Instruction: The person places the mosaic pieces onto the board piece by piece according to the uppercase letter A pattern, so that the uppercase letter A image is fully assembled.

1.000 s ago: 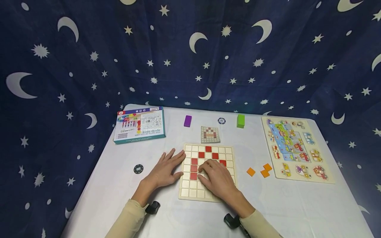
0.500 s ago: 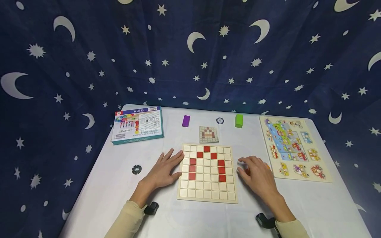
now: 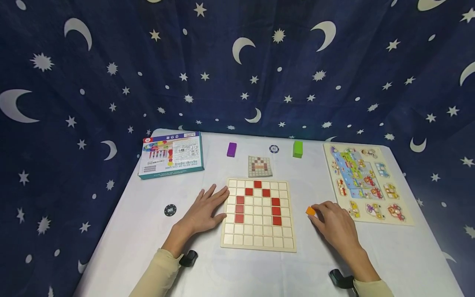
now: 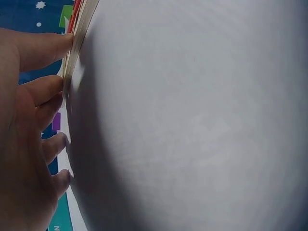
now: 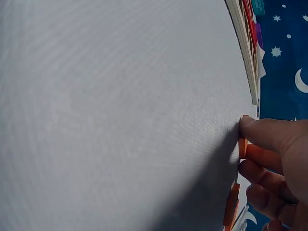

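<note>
A pale wooden grid board (image 3: pixel 248 237) lies mid-table with several red square tiles (image 3: pixel 257 184) set in an arch shape. My left hand (image 3: pixel 202 214) is spread, its fingertips and thumb at the board's left edge; the left wrist view shows thumb and index finger touching that edge. To the right of the board, thumb and index finger of my right hand (image 3: pixel 335 222) pinch an orange square tile (image 3: pixel 310 211). In the right wrist view this tile (image 5: pixel 242 148) stays close to the tabletop, and more orange tiles (image 5: pixel 232 204) lie beneath the other fingers.
Behind the board lies a small pattern card (image 3: pixel 260 166). Further back are a purple block (image 3: pixel 231 149), a poker chip (image 3: pixel 273 149) and a green block (image 3: pixel 297 149). A boxed toy (image 3: pixel 172 156) and a black chip (image 3: pixel 170 210) are at left, a vehicle puzzle (image 3: pixel 402 194) at right.
My right hand has left the board and moved right to the orange tiles, where it now pinches one. A red tile shows on the board's right side. The left hand stays put.
</note>
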`<action>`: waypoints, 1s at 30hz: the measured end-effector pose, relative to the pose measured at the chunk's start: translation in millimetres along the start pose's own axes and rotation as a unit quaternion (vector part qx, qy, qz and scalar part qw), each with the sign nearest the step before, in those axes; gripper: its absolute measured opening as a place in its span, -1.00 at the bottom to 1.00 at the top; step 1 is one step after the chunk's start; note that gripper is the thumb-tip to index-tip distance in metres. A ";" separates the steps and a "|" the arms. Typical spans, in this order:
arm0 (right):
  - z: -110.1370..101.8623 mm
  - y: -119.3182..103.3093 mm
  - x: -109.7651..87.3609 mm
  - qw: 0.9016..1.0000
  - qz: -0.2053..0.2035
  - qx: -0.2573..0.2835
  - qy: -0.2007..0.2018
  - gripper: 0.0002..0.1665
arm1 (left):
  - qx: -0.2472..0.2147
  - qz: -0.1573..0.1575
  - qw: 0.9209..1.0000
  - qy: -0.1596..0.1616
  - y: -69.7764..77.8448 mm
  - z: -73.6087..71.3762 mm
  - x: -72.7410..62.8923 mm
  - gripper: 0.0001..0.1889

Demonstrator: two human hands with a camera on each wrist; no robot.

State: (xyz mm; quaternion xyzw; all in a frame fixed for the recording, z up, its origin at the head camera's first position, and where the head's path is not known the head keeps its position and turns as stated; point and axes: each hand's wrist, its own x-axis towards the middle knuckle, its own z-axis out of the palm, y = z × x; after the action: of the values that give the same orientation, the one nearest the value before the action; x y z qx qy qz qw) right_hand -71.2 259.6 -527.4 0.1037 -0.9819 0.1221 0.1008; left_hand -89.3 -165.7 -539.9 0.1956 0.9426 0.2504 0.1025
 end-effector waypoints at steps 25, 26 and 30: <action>1.2 -31.7 24.1 0.999 -0.001 0.046 -0.016 -0.63 | 0.003 0.000 1.000 -0.003 -0.6 -0.9 0.2 -0.22; 2.1 -35.3 25.4 0.999 -0.005 0.047 -0.019 -0.63 | 0.003 0.000 1.000 -0.003 -0.8 -0.9 0.2 -0.22; 6.4 -53.4 31.9 0.998 -0.022 0.048 -0.028 -0.63 | 0.001 0.000 1.000 -0.005 -1.5 -0.8 0.0 -0.22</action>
State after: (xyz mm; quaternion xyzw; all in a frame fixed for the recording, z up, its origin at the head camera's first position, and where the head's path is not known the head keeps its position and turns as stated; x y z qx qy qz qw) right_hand -90.7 201.6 -514.6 0.1337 -0.9749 0.1637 0.0707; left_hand -90.0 -167.3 -540.0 0.1966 0.9425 0.2481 0.1075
